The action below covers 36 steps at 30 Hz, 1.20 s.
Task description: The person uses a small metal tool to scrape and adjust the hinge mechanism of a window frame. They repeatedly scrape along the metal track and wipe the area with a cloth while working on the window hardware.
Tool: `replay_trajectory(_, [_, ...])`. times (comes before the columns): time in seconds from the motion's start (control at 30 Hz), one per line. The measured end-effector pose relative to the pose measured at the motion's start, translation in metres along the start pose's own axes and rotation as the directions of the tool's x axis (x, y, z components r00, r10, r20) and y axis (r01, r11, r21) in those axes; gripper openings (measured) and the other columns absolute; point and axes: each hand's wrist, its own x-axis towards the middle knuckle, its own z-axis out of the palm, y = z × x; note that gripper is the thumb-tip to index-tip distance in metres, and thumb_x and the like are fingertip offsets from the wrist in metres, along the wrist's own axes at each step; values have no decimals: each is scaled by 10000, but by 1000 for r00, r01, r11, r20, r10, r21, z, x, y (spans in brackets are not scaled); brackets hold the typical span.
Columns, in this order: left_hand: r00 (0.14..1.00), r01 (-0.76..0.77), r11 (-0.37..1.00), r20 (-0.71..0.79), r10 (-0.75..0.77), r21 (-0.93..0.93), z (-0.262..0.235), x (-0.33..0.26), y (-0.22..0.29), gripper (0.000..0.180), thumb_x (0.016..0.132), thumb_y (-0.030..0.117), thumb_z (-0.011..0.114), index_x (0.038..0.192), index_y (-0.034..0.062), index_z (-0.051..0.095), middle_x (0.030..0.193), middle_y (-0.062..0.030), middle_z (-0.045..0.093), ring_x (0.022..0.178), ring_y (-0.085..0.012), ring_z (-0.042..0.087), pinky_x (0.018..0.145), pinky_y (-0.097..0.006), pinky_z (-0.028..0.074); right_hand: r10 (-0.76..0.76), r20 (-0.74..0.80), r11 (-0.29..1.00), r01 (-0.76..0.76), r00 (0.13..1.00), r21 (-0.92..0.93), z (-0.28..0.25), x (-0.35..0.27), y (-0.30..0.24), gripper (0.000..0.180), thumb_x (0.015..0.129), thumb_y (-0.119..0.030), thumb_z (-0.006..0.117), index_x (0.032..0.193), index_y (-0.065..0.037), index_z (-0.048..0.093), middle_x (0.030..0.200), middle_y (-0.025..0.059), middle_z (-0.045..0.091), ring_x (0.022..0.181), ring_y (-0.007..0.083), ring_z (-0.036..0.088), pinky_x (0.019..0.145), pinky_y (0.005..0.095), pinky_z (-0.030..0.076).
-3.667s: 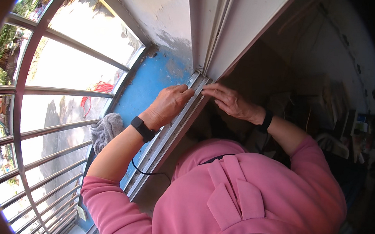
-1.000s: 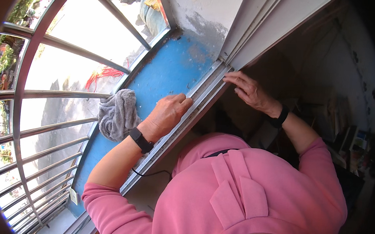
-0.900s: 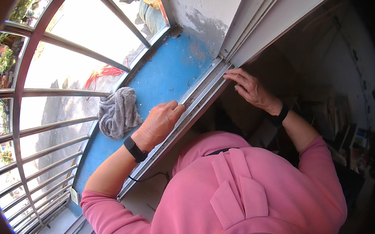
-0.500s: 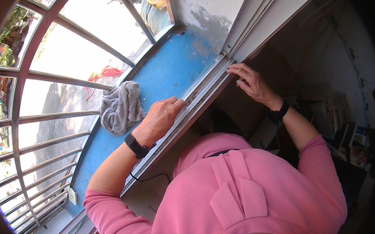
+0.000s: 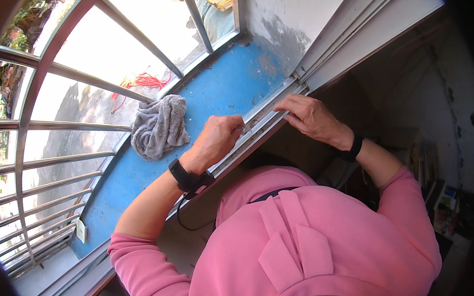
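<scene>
Blue ledge [image 5: 225, 81]: pretty scuffed, grey towel [image 5: 161, 126] on it
Metal track [image 5: 257, 129]: between ledge and dim room [image 5: 400, 99]
Left hand [image 5: 215, 140]: at track, can't tell its grip
Right hand [image 5: 315, 120]: over track, grip apart

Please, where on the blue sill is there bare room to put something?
Blue sill, upper part: a specked but free patch between grey cloth and stained wall. Lower part: another, between cloth and small pale box. Crowded: the window track, with left hand and right hand close together.
</scene>
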Motion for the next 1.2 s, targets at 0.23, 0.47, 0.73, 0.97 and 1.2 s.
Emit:
replay_trajectory(0.23, [993,-17,998,-114,23,57,16,23,0,113,892,25,631,971,-10,703,822,-261,668,755,-414,680,693,-444,535,-50,62,999,51,997,-9,4,25,8,107,911,-76,673,1015,-51,672,997,115,675,964,333,670,830,424,552])
replay_trajectory(0.47, [959,225,963,-145,-245,-146,-1,-15,-8,132,910,30,644,1014,-5,718,771,-226,662,684,-309,673,667,-381,535,-202,161,978,208,966,-18,29,43,29,87,884,-91,704,969,-94,684,902,73,672,891,295,650,786,411,544])
replay_trajectory(0.73, [892,298,876,-216,-397,-378,-17,-79,-13,118,942,16,648,1036,-12,714,697,-52,644,598,-89,563,577,-269,466,-402,328,856,478,855,-195,60,75,8,90,889,-155,619,924,-208,684,888,-2,588,953,188,599,844,354,458])
replay_trajectory(0.97, [910,264,875,-196,-365,-405,-26,-140,-28,135,948,14,651,1060,-1,725,726,-26,624,610,-72,539,573,-253,446,-550,495,661,713,672,-233,81,103,-30,90,919,-154,581,972,-210,629,926,13,533,943,185,569,916,380,424])
replay_trajectory(1.2, [900,238,865,-233,-367,-441,-36,-187,-36,141,949,10,657,1068,14,732,750,-24,646,620,-66,562,582,-246,463,-651,520,500,828,553,-255,101,112,-58,17,886,-164,626,891,-177,637,912,10,551,930,182,578,1002,394,417])
